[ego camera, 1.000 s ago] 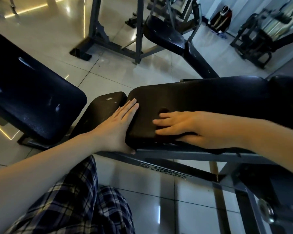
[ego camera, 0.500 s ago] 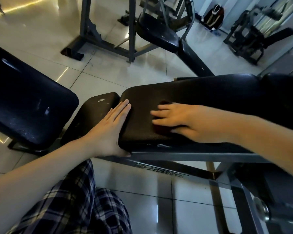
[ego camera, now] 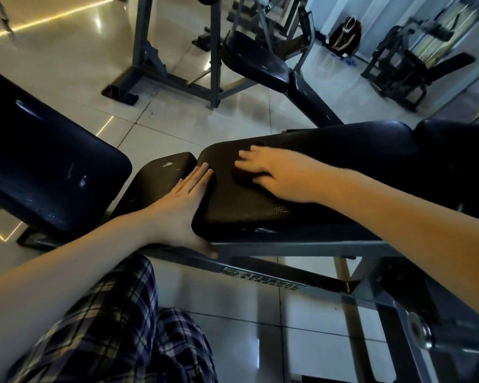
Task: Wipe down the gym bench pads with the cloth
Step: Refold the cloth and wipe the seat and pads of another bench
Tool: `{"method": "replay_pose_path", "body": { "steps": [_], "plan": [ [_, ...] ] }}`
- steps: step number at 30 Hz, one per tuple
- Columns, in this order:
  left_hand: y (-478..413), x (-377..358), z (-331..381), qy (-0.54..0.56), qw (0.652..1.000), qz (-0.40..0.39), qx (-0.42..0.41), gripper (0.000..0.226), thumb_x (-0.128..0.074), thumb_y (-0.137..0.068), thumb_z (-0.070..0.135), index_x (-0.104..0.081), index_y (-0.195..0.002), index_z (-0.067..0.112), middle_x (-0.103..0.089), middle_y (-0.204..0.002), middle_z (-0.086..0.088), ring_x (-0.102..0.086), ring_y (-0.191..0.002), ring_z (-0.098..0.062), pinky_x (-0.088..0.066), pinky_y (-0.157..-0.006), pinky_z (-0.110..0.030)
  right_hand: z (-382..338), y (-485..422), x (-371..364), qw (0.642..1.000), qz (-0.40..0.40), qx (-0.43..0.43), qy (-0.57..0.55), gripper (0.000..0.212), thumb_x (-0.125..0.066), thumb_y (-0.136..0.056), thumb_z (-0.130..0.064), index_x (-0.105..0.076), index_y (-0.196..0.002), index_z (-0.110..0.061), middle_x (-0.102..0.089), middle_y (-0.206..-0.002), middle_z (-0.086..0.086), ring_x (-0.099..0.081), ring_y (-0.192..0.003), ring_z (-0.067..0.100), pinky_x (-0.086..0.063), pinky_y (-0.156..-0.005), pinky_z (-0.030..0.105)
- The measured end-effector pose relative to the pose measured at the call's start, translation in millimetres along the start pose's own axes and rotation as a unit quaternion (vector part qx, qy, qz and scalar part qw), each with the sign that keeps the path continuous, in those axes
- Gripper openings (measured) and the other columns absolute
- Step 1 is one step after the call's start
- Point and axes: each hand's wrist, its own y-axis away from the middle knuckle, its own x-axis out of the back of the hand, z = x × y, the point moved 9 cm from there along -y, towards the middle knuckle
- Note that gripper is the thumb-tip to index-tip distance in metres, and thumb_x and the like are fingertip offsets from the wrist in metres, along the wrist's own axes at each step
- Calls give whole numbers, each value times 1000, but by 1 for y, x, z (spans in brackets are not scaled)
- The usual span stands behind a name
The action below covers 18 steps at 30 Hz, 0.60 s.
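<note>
The long black bench pad runs from centre to the right, with a smaller seat pad at its left end. My right hand lies palm down on the long pad, pressing a dark red cloth that is mostly hidden beneath the fingers. My left hand rests flat against the end of the long pad, fingers stretched along the gap between the two pads, thumb on the grey steel frame.
Another black padded bench stands close on the left. A further bench with a grey rack sits beyond on the tiled floor, more machines at the back right. My plaid-trousered leg is below.
My right hand has slid the cloth away from me across the pad, toward its far edge. My left hand has stayed braced at the pad's end.
</note>
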Motion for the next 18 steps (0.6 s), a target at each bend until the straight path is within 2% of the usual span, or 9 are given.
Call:
{"method": "replay_pose_path", "body": {
  "steps": [3, 4, 6, 7, 8, 10, 11, 14, 18],
  "plan": [
    [-4, -2, 3, 8, 1000, -23, 19, 158, -72, -44, 77, 32, -145, 15, 42, -150, 5, 33, -139, -10, 12, -114, -28, -16, 65, -3, 999, -24, 20, 10, 56, -45, -97, -24, -20, -146, -36, -11, -155, -17, -2, -145, 5, -1, -117, 29],
    [-8, -3, 5, 0, 1000, -9, 23, 159, -71, -43, 78, 32, -145, 13, 41, -151, 3, 32, -140, -13, 13, -112, -28, -23, 82, -3, 999, -4, 30, 25, 58, -48, -95, -24, -21, -146, -34, -13, -155, -16, -6, -145, 8, -3, -116, 29],
    [-12, -3, 6, 4, 999, 35, 31, 159, -72, -44, 79, 31, -146, 12, 37, -153, 2, 30, -142, -15, 14, -111, -28, -31, 97, -6, 994, 53, 47, 83, 65, -65, -84, -20, -36, -142, -26, -34, -151, -4, -29, -141, 19, -18, -112, 35],
    [-12, -3, 6, 13, 998, 52, 32, 158, -71, -45, 80, 29, -147, 13, 35, -154, 2, 30, -142, -15, 15, -112, -28, -30, 94, -7, 992, 73, 38, 97, 64, -67, -82, -20, -40, -141, -22, -39, -148, 1, -35, -138, 22, -21, -110, 36],
    [-11, -3, 6, 19, 997, 63, 26, 158, -69, -44, 82, 27, -147, 12, 34, -155, 2, 29, -142, -14, 14, -113, -28, -28, 85, -9, 993, 65, 23, 98, 61, -61, -88, -22, -36, -143, -22, -34, -151, 1, -31, -141, 22, -16, -111, 34],
    [-9, -3, 5, 23, 997, 74, -1, 162, -62, -37, 91, 23, -149, 11, 31, -156, 1, 30, -142, -13, 12, -117, -30, -21, 54, -14, 997, 43, -5, 67, 54, -40, -99, -27, -18, -149, -25, -14, -158, -3, -9, -146, 17, 0, -112, 30],
    [-9, -2, 5, 23, 997, 78, -12, 162, -58, -35, 92, 21, -150, 11, 30, -156, 1, 29, -142, -12, 10, -119, -30, -17, 35, -12, 997, 48, -19, 53, 53, -35, -101, -28, -16, -150, -25, -10, -159, -3, -5, -146, 17, 1, -114, 30],
    [-12, 0, 0, 18, 996, 81, -12, 158, -53, -36, 90, 18, -151, 9, 31, -153, 3, 30, -141, -11, 13, -114, -24, -2, -24, -7, 996, 60, -45, 44, 49, -36, -101, -23, -23, -148, -21, -17, -158, 3, -10, -146, 21, -7, -117, 36],
    [-14, -1, 2, -2, 998, 59, -14, 157, -44, -37, 96, 25, -147, 7, 37, -144, 2, 35, -138, -15, 20, -110, -23, 16, -74, -5, 995, 70, -59, 33, 40, -38, -99, -18, -44, -138, -15, -44, -140, 9, -37, -131, 26, -29, -113, 40]
  ]
}}
